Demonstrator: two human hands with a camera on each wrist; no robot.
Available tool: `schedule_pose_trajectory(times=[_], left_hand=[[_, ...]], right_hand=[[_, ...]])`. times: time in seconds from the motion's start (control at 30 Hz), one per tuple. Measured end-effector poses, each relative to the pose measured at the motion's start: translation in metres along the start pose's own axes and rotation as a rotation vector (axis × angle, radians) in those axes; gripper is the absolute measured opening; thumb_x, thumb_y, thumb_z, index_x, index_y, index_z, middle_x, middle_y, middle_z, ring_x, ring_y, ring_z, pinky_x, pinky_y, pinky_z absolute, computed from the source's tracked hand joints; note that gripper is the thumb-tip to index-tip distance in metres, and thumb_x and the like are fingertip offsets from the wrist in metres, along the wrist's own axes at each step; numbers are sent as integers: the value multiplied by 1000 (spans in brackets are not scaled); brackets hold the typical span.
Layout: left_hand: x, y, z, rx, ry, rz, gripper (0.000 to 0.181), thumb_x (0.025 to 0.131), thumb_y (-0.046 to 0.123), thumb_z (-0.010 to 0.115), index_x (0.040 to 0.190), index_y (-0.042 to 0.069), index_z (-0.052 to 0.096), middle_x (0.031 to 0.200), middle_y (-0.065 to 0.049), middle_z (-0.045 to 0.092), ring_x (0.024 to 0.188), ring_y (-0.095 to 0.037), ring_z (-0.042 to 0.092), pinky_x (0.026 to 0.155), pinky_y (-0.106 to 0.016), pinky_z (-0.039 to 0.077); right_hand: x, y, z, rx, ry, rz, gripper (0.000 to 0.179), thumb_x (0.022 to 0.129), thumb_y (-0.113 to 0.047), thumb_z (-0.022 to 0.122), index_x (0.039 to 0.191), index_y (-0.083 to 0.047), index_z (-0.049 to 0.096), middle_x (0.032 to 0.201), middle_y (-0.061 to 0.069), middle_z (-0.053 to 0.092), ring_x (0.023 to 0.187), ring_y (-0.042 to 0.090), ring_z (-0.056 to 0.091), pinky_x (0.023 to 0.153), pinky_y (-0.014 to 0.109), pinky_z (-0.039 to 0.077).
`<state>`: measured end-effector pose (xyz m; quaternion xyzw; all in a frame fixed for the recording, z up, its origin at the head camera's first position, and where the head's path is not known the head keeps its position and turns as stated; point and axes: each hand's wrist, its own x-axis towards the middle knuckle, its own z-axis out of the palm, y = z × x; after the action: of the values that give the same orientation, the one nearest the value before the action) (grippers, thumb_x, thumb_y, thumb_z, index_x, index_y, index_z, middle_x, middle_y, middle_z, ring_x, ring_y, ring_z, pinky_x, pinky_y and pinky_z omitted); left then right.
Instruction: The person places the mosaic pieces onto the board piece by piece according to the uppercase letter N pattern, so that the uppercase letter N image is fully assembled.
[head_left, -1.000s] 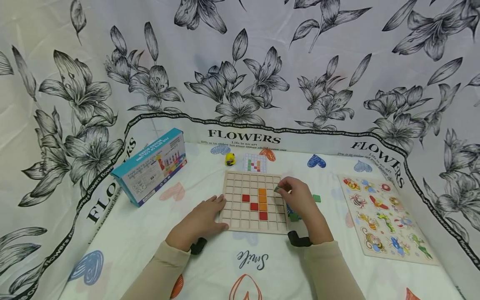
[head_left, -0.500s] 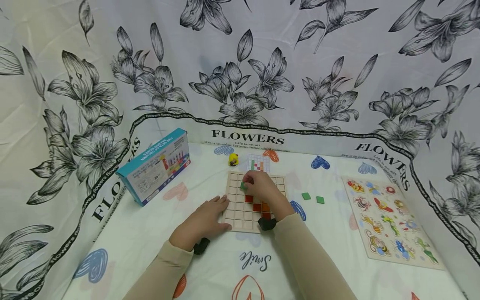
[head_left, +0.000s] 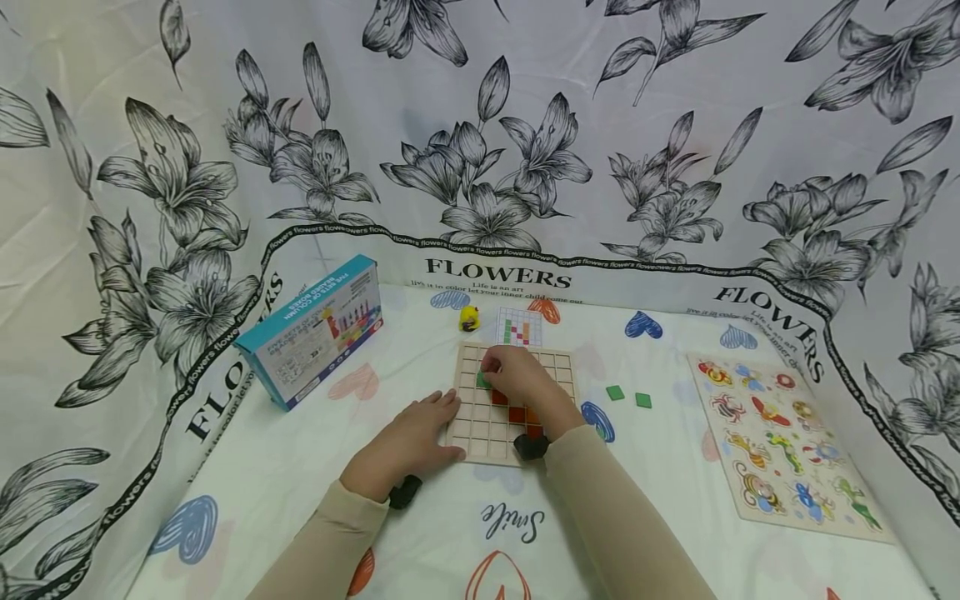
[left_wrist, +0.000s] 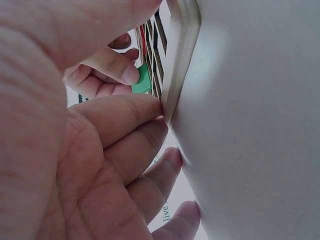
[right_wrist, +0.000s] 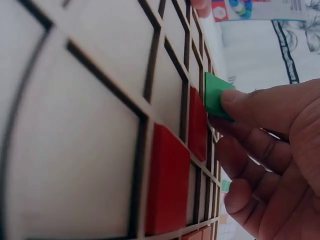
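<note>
A wooden grid board (head_left: 480, 433) lies in the middle of the head view. My right hand (head_left: 521, 379) is over its upper left part and pinches a green square tile (right_wrist: 216, 95) between thumb and finger. In the right wrist view the tile stands tilted at the grid, just beyond a red tile (right_wrist: 197, 125); whether it touches the board I cannot tell. Another red tile (right_wrist: 170, 180) sits in a nearer cell. The right hand and wrist partly cover the coloured tiles in the head view. My left hand (head_left: 408, 437) rests by the board's left edge, fingertips touching it.
Two loose green tiles (head_left: 629, 396) lie right of the board. A small pattern card (head_left: 519, 325) and a yellow toy (head_left: 469, 317) are behind it. A blue-topped box (head_left: 315, 333) stands at left, and an insect picture board (head_left: 787, 446) lies at right.
The right hand has carried the green tile from the board's right edge leftward to its upper left part. It has shifted only slightly in the last half second. The left hand stays in place.
</note>
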<state>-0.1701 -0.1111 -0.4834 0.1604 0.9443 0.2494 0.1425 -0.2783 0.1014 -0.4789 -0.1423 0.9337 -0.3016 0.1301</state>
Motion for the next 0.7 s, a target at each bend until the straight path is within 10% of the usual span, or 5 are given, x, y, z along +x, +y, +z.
schedule_pose_trajectory(times=[0.7], left_hand=[[-1, 2, -1, 14, 3, 9, 85, 95, 35, 86, 164, 3, 48, 175, -11, 40, 166, -36, 31, 135, -59, 28]], right_hand=[[-1, -2, 5, -51, 2, 7, 5, 105, -16, 74, 102, -14, 77, 104, 1, 71, 94, 21, 63, 94, 41, 57]])
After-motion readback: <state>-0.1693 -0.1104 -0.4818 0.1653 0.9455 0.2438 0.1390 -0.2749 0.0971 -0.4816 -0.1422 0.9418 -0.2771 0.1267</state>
